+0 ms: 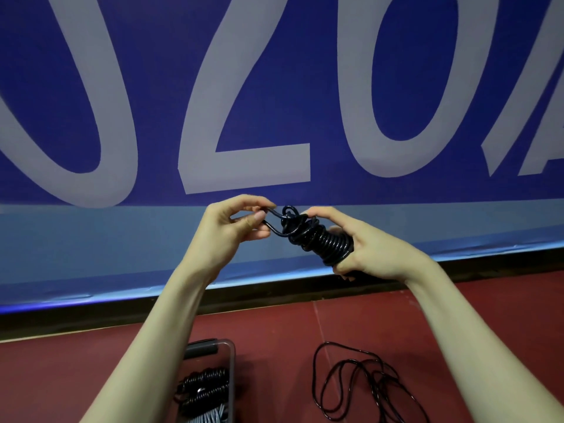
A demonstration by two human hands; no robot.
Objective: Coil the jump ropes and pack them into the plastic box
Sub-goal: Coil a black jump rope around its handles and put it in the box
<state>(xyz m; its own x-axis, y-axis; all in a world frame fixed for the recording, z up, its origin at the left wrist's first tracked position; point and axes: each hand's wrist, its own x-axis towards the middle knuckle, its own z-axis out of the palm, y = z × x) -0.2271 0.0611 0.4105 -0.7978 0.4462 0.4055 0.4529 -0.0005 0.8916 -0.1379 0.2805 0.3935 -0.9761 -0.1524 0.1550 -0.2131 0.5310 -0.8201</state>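
Black jump rope (320, 239) held up in front of the chest, between both hands, well above the floor. Most of it is wound in tight glossy turns around what seem to be its handles; the end nearest the left hand is a looser tangle with a free loop sticking out. Right hand (375, 248) is wrapped around the wound bundle, fingers curled under it. Left hand (235, 227) pinches the free loop between thumb and fingertips, apparently to tuck or tie it off. Risk as judged: if the loop slips from the pinch, or the right hand's grip eases, the springy turns could unwind and the finishing tuck would fail. The rope looks stiff, plastic-coated, slick. Below, the plastic box (230, 358) sits on the red floor (76, 370), partly hidden by the left forearm, with coiled ropes already inside. A second black rope (360, 383) lies loose and uncoiled just right of the box. Blue banner (274, 87) with large pale letters behind.
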